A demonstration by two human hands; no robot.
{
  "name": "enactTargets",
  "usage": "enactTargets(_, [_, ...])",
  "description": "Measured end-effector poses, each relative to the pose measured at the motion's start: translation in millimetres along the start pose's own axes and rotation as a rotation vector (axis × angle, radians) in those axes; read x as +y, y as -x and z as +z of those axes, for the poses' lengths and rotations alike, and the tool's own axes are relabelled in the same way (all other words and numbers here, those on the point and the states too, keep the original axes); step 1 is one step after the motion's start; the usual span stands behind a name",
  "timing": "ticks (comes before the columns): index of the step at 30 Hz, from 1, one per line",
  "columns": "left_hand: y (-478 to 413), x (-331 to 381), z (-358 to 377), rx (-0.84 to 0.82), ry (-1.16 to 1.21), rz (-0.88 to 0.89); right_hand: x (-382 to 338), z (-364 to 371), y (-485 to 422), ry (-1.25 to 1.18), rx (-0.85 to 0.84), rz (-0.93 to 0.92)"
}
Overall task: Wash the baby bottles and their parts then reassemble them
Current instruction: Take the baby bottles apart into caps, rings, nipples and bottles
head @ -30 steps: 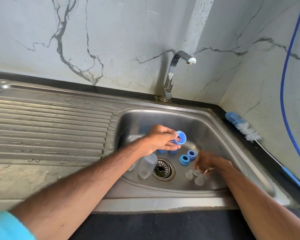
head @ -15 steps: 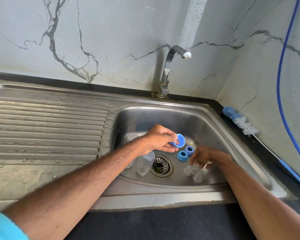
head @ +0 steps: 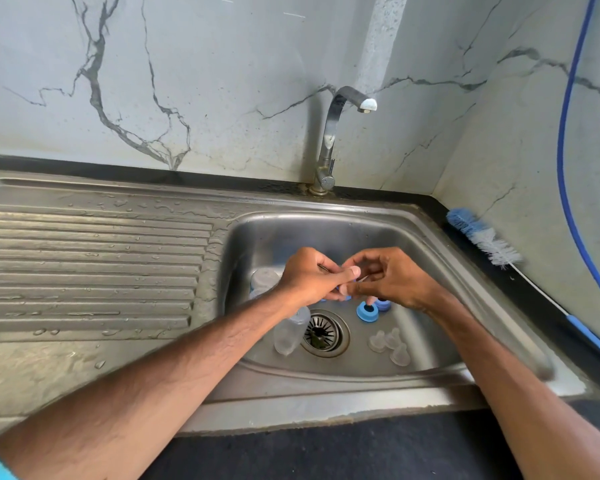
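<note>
Left hand [head: 310, 277] and right hand [head: 395, 280] are meeting fingertip to fingertip above the sink [head: 326, 233] basin, each grip narrow and curling onto one small part [head: 362, 278], which is showing only as a pale sliver between them. Two blue rings [head: 367, 311] are lying just under the right grip, with three clear teats [head: 392, 344] nearer the person. A clear bottle [head: 289, 332] is lying beside the drain [head: 324, 332] under the left grip, a second bottle [head: 264, 280] is sitting just left of that grip, and a bottle brush [head: 482, 240] is resting on the dark bench [head: 326, 455] well right of both.
</note>
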State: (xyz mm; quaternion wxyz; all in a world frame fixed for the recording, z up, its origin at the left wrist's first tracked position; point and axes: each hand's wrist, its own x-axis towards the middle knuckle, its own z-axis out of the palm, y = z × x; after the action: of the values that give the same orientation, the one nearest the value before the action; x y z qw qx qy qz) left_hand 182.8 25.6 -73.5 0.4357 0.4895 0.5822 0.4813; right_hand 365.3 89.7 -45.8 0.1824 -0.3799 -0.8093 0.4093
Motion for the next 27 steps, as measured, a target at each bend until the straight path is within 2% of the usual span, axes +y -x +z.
enactTargets(2, [2, 1, 2, 0.010, -0.061, 0.044, 7, -4, -5, 0.044, 0.060, 0.016])
enactTargets(7, [1, 0, 2, 0.052, -0.189, 0.077, 50, -31, -6, 0.198, 0.186, 0.312])
enactTargets(14, [-5, 0, -6, 0.148, -0.235, 0.095, 76, -23, -14, 0.346, 0.204, 0.533])
enactTargets(17, [-10, 1, -13, 0.219, -0.264, 0.127, 81, -24, -11, 0.459, 0.222, 0.584])
enactTargets(21, [-14, 3, -18, 0.284, -0.233, 0.126, 87, -24, -11, 0.494, 0.235, 0.634])
enactTargets(27, [-13, 3, -17, 0.268, -0.231, 0.121, 86, -14, -16, 0.560, 0.204, 0.663])
